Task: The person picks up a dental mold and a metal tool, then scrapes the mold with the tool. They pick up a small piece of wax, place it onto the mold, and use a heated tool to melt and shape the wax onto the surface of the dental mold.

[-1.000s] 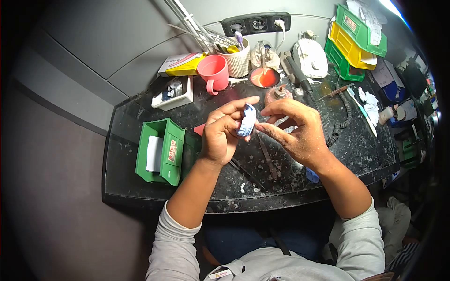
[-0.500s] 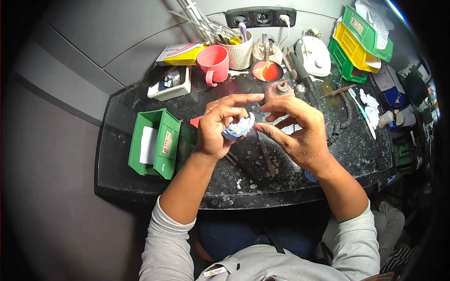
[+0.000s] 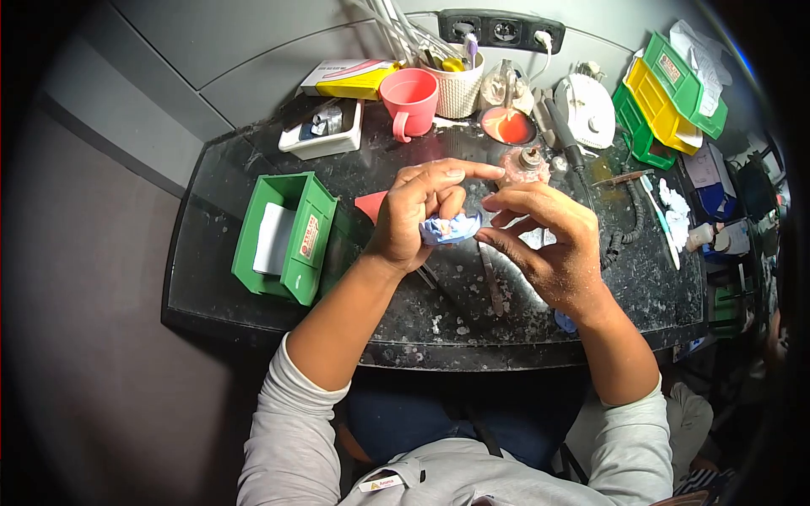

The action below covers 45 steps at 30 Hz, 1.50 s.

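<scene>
Blue cast (image 3: 451, 228) sits pinched in your left hand (image 3: 413, 215), thumb and curled fingers closed on it, index sticking straight out. Your right hand (image 3: 548, 244) is half open, fingertips at the cast's 3 o'clock edge, can't tell if they actually grip. It's up in the air, so I'd guess a loose pinch drops it onto the hard black speckled counter (image 3: 472, 333) or the metal tool (image 3: 494, 282) lying below. Green bin (image 3: 283, 236) at 9 o'clock. Further back at 12: small burner (image 3: 525, 164), pink mug (image 3: 411, 101), white cup (image 3: 460, 84) of tools, wall sockets (image 3: 498, 29). Stacked bins (image 3: 671, 84) at 2.
</scene>
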Motion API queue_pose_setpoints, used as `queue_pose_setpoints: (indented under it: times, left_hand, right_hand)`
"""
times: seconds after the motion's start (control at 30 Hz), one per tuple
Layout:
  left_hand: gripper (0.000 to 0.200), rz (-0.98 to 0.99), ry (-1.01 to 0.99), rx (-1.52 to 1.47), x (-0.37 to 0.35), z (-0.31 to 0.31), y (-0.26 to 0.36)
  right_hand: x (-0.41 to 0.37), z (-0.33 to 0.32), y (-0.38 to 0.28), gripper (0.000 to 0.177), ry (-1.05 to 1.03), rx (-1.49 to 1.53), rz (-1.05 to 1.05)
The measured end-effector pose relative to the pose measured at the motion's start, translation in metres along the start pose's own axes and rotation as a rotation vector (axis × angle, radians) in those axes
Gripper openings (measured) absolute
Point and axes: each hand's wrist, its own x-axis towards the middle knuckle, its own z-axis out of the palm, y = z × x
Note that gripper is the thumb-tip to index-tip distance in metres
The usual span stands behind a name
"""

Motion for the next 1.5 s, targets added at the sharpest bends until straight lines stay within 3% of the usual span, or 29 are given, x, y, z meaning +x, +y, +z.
queue_pose_setpoints:
  times: [1.5]
  left_hand:
    - [0.041,0.012,0.018,-0.042,-0.0022,0.0073,0.0050]
  right_hand:
    - [-0.0027,0.0004,0.0010,0.032,-0.036,0.005,-0.011]
